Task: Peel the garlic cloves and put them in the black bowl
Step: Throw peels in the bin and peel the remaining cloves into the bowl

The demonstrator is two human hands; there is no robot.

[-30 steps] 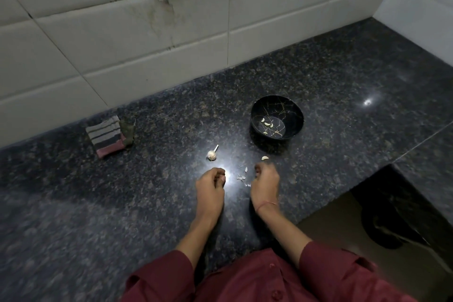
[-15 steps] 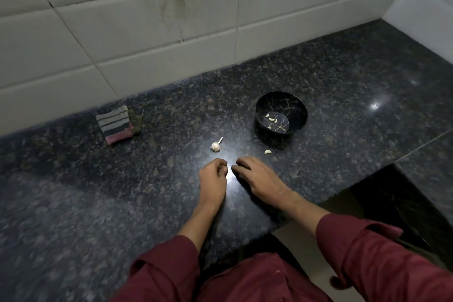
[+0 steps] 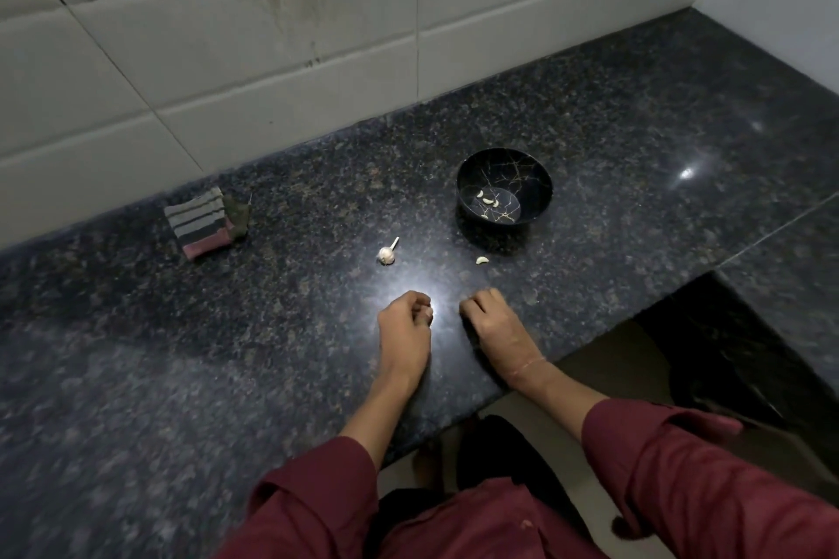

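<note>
Inside blk bowl [image 3: 504, 168]: few cloves [image 3: 488, 200].

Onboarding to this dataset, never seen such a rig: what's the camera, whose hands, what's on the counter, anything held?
No robot: a person works bare-handed, filmed by one wide-angle head camera looking down. The left hand and right hand rest curled on the dark counter; whether either grip holds a clove is unclear. The black bowl holds a few peeled cloves; a loose clove lies before it, a garlic bulb piece and a striped cloth farther left.
</note>
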